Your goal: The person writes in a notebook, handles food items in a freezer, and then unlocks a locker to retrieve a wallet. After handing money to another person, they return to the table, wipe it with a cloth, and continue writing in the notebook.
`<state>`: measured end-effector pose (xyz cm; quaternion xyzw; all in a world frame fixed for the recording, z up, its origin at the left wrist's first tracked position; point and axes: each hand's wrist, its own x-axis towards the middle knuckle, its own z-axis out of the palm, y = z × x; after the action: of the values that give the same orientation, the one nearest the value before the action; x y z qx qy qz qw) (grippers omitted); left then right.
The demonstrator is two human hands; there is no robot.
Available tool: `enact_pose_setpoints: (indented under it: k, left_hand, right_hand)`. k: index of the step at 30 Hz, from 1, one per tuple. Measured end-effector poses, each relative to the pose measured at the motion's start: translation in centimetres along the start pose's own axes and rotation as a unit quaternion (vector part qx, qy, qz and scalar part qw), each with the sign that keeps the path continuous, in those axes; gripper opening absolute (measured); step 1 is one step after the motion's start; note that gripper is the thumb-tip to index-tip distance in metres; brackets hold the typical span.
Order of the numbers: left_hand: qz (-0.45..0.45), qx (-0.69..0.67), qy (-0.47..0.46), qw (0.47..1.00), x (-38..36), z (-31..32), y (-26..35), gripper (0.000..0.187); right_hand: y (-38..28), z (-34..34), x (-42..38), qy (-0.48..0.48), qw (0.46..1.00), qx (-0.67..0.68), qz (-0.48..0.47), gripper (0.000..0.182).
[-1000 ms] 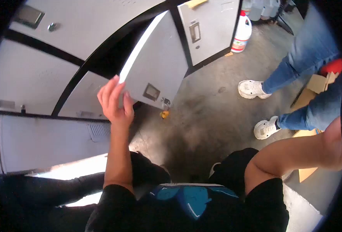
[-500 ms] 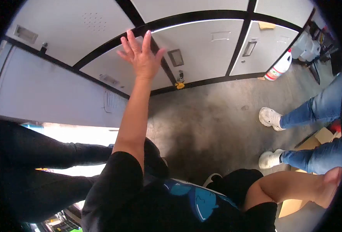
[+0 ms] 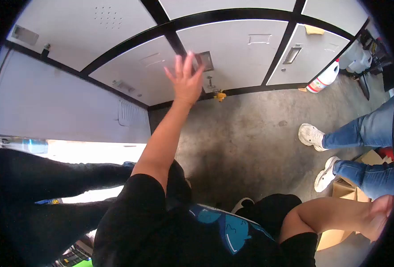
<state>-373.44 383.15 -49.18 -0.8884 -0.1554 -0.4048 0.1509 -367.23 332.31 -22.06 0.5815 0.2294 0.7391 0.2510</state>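
Note:
My left hand is stretched out in front of the grey lockers, palm away from me, fingers spread and holding nothing. Its fingertips overlap the recessed handle of a lower locker door. Below that handle, a small lock with a yellow tag or keyring hangs near the door's bottom edge. My right hand is out at the far right, by the dark rim of the view, over a cardboard box. Its fingers are largely cut off by that rim.
A person in blue jeans and white shoes stands at the right. Dark-trousered legs are at the left. A white jug with a red cap stands against the lockers. Concrete floor lies between.
My left hand has moved down and right, from the black locker frame to the handle. The other person's nearer shoe has shifted right. My right hand stays about where it was.

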Motion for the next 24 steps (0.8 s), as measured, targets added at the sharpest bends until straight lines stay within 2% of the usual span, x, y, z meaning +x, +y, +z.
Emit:
enact_pose_setpoints:
  k: [3, 6, 9, 12, 16, 18, 21, 22, 23, 24]
  left_hand:
    - [-0.034, -0.085, -0.039, 0.995, -2.0, 0.9, 1.7, 0.034]
    - [-0.219, -0.156, -0.124, 0.955, -2.6, 1.6, 3.2, 0.031]
    - [-0.315, -0.151, -0.247, 0.904, -2.8, 2.9, 3.3, 0.035]
    - [-0.333, -0.212, -0.238, 0.887, -3.5, 4.2, 2.9, 0.034]
    - [-0.302, -0.171, -0.227, 0.910, -3.7, 4.3, 3.3, 0.033]
    - [-0.282, -0.153, -0.228, 0.919, -3.5, 4.1, 3.4, 0.032]
    - [-0.279, -0.126, -0.231, 0.923, -3.4, 4.0, 3.7, 0.042]
    - [-0.307, -0.144, -0.261, 0.904, -3.2, 4.1, 3.8, 0.041]
    - [-0.335, -0.160, -0.290, 0.882, -2.8, 3.9, 4.0, 0.041]
    - [-0.361, -0.176, -0.318, 0.859, -2.5, 3.9, 4.1, 0.041]
  right_hand:
    - [0.1, 0.0, -0.2, -0.003, 1.000, -0.004, -0.005, 0.024]
    - [0.2, 0.0, -0.6, -0.005, 1.000, -0.003, -0.008, 0.023]
    - [0.6, 0.0, -0.7, -0.005, 1.000, -0.003, -0.014, 0.024]
    - [0.8, -0.2, -0.8, 0.000, 1.000, -0.004, -0.021, 0.024]
    - [1.5, 0.2, -1.0, 0.014, 0.998, 0.033, -0.044, 0.025]
    - [1.1, -0.2, -1.4, 0.005, 1.000, 0.011, -0.019, 0.026]
    - [1.8, -0.5, -2.8, 0.002, 1.000, -0.023, 0.003, 0.028]
    - [2.1, -0.6, -3.2, 0.004, 0.999, -0.033, 0.006, 0.028]
    - [0.6, -1.0, -1.6, -0.062, 0.979, -0.060, 0.183, 0.028]
    - [-2.3, -1.8, 1.3, -0.124, 0.923, -0.086, 0.354, 0.028]
